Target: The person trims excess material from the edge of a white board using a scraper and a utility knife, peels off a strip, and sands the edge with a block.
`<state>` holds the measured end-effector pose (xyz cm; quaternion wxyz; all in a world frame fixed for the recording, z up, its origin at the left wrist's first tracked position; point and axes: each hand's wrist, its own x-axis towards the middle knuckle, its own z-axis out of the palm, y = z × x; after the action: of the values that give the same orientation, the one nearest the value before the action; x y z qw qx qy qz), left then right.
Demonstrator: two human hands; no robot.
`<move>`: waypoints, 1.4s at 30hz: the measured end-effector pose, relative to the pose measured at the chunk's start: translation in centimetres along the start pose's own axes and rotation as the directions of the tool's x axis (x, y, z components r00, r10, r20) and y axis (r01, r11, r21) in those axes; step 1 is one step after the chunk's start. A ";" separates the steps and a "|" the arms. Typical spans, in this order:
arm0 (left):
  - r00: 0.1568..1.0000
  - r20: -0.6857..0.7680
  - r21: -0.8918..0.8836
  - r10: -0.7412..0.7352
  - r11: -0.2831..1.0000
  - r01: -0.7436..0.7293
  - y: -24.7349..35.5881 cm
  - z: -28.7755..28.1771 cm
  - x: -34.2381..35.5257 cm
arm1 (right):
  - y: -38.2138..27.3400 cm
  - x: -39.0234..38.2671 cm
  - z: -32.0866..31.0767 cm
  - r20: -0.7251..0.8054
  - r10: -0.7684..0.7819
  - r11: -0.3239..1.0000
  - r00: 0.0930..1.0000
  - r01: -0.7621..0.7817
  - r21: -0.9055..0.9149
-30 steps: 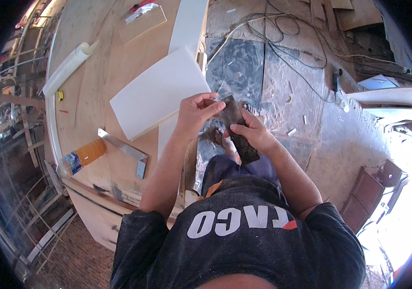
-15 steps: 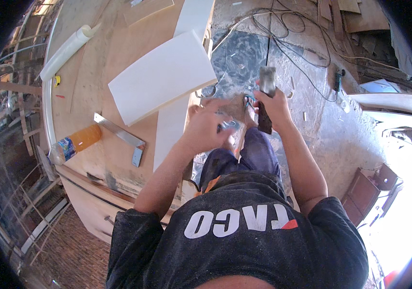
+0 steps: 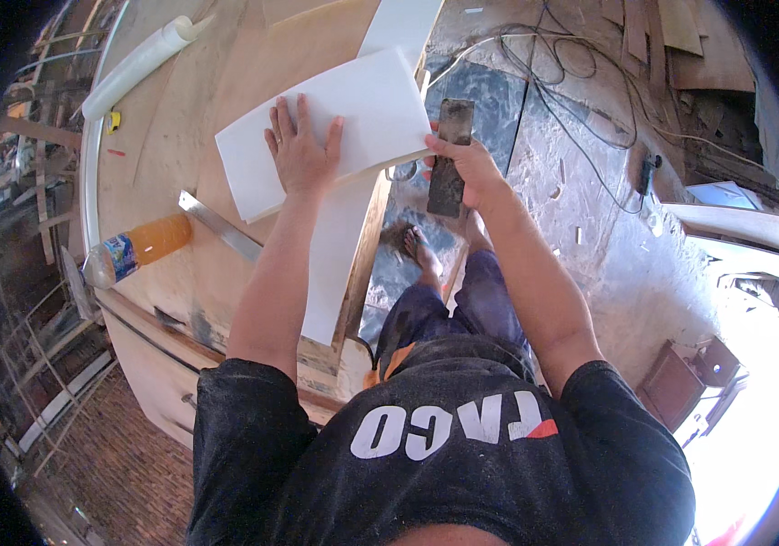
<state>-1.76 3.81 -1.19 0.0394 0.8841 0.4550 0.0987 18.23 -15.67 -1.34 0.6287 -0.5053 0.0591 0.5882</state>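
Note:
A white rectangular panel (image 3: pixel 373 109) lies at a slant on the wooden workbench (image 3: pixel 217 82), its right corner reaching toward the bench edge. My left hand (image 3: pixel 306 156) rests flat on its upper face, fingers spread. At the panel's right end, my right hand (image 3: pixel 478 166) grips a dark, worn sanding block (image 3: pixel 456 118), which stands close against the panel's edge. Whether the block touches the edge is hard to tell. Beneath the panel, a longer white board (image 3: pixel 326 273) runs along the bench's right side.
On the bench's left are a metal try square (image 3: pixel 218 226), partly behind my left forearm, an orange drink bottle (image 3: pixel 146 247), a white roll (image 3: pixel 139 68) and a yellow tape measure (image 3: pixel 114 121). Cables (image 3: pixel 581 68) coil over the floor at right, near a brown cabinet (image 3: pixel 681 382).
My left hand has moved from above the bench edge onto the panel and flattened there. My right hand has brought the sanding block leftward and up to the panel's right end.

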 end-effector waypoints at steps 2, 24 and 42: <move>1.000 -0.001 0.001 0.010 1.000 -0.010 0.6 -0.1 0.1 | 0.4 0.5 -1.0 0.050 0.065 0.994 0.997 -0.069 0.088; 0.999 -0.014 0.052 0.045 0.998 -0.045 0.3 -0.3 0.2 | 7.8 -7.0 -0.7 0.074 -0.681 0.206 0.728 0.288 -0.935; 0.999 0.024 0.041 0.043 0.998 -0.044 0.7 -1.0 0.1 | 7.2 -6.6 -0.8 0.110 -0.659 0.147 0.744 0.271 -0.951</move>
<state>-1.39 3.45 -0.07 0.0241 0.8955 0.4371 0.0801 10.88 -22.16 -1.34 0.3502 -0.8509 -0.3454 0.1844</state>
